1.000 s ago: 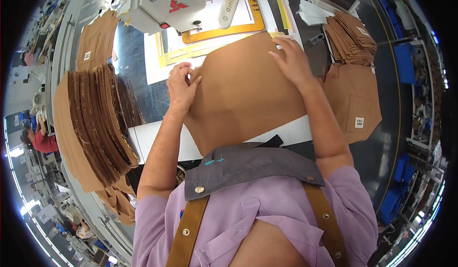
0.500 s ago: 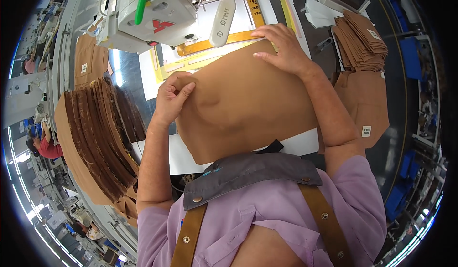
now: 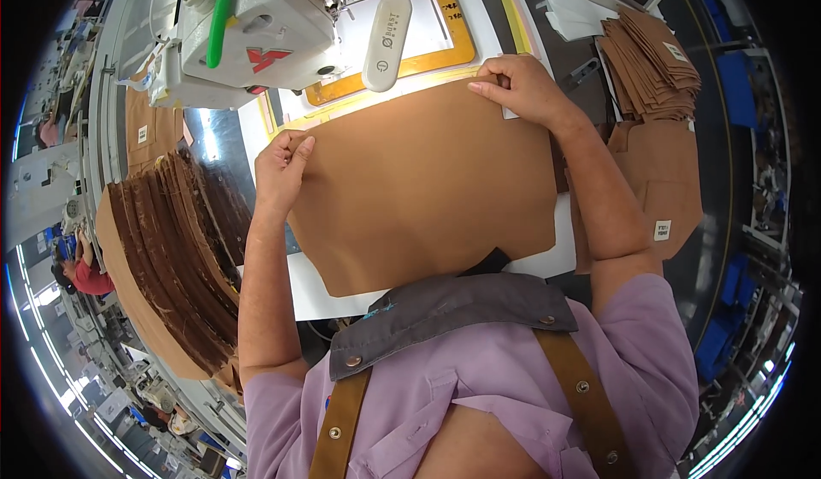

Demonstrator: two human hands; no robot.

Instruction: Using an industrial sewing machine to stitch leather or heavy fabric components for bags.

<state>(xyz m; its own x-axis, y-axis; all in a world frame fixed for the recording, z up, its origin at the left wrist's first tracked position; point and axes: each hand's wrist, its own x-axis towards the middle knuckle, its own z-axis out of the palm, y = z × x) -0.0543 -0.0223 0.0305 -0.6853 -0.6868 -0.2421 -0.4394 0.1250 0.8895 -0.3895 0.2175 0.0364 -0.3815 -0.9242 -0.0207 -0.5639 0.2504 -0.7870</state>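
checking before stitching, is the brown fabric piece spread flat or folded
Spread flat: the brown fabric piece lies open, left hand and right hand pinching its top corners.

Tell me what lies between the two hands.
In the head view, the large tan fabric panel spans from left hand to right hand; both grip its top edge.

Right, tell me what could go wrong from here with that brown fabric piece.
The left hand and right hand pinch only the top corners of the brown fabric piece, so it may skew against the yellow frame. The fingers are close to the sewing machine. The lower edge overhangs the table and might drag.
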